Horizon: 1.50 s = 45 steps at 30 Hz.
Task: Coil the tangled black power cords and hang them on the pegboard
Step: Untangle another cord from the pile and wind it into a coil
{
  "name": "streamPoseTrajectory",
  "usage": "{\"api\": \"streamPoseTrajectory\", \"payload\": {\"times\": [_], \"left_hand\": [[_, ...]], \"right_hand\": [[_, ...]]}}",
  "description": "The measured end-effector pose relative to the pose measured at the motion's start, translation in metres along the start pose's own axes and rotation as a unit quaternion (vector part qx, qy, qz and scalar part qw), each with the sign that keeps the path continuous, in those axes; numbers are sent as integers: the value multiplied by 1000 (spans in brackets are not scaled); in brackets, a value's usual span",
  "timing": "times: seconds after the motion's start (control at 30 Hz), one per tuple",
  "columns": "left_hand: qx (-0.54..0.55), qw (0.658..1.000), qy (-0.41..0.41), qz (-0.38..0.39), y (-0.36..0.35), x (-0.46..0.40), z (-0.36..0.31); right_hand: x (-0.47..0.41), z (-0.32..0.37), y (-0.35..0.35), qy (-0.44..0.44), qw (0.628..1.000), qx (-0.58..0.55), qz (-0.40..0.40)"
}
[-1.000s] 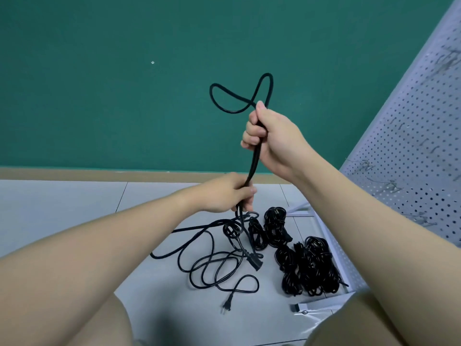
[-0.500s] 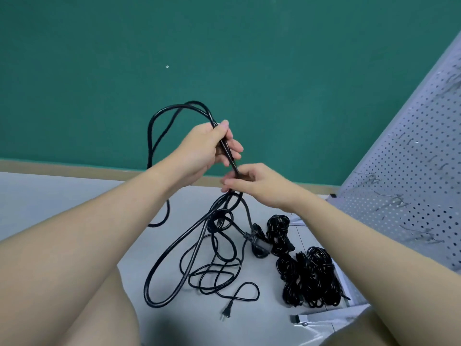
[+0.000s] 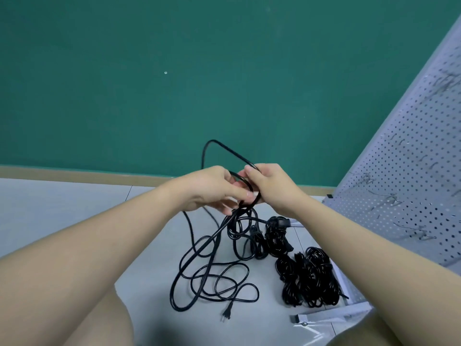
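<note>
Slippage threatens: both hands' fingers [image 3: 243, 194] pinch the cord [image 3: 199, 265]; loose loops below them could snag, undoing the coil.

A single head-worn view looks forward and down from close above the person's forearms. It faces the green wall [image 3: 174, 83], whose base crosses mid-frame; the grey floor [image 3: 62, 208] spreads below the wall, and the pegboard [image 3: 411, 183] leans right of it.

The pegboard [image 3: 404, 186] runs off the right edge; both hands hide where the power cord [image 3: 214, 248] crosses between them.
</note>
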<state>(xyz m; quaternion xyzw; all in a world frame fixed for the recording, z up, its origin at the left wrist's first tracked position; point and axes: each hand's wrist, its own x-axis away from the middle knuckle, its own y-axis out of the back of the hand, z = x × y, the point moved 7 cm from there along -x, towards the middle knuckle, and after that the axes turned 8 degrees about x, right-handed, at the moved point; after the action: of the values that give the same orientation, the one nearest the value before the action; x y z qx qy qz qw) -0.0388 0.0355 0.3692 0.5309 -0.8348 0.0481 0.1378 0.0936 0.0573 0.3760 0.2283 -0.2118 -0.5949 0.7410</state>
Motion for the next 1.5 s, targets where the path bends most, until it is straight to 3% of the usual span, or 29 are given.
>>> {"api": "streamPoseTrajectory", "payload": {"times": [0.07,0.2,0.33,0.4,0.53,0.67,0.8,1.0,1.17,1.27,1.43,1.5], "left_hand": [[-13,1000,18,3,-5,0,8],[-38,997,9,-64,2,-8,9],[90,989,-2,-119,21,-17,9],[67,990,-25,-120,27,-17,5],[-61,998,-22,-7,9,-13,4],[-56,994,6,96,-6,-3,8],[-50,991,8,123,-5,10,2],[-28,995,-29,92,7,13,-10],[75,993,-84,41,19,11,-24],[178,978,-106,-10,32,10,-31],[233,963,-129,-41,38,9,-32],[255,957,-133,-47,35,8,-33]], "right_hand": [[1,-5,2,-44,996,-73,6],[8,-1,8,-93,977,-192,5],[8,14,32,-53,992,83,-80],[10,17,30,-64,995,59,-52],[16,19,22,-98,991,-92,-13],[16,20,20,-114,980,-165,-18],[14,20,28,-106,979,-166,-46],[15,15,35,-113,972,-203,-40],[19,19,41,-82,988,-134,-4],[31,33,52,12,998,33,-58],[58,58,37,224,948,214,-78],[61,56,29,233,934,263,-57]]}}
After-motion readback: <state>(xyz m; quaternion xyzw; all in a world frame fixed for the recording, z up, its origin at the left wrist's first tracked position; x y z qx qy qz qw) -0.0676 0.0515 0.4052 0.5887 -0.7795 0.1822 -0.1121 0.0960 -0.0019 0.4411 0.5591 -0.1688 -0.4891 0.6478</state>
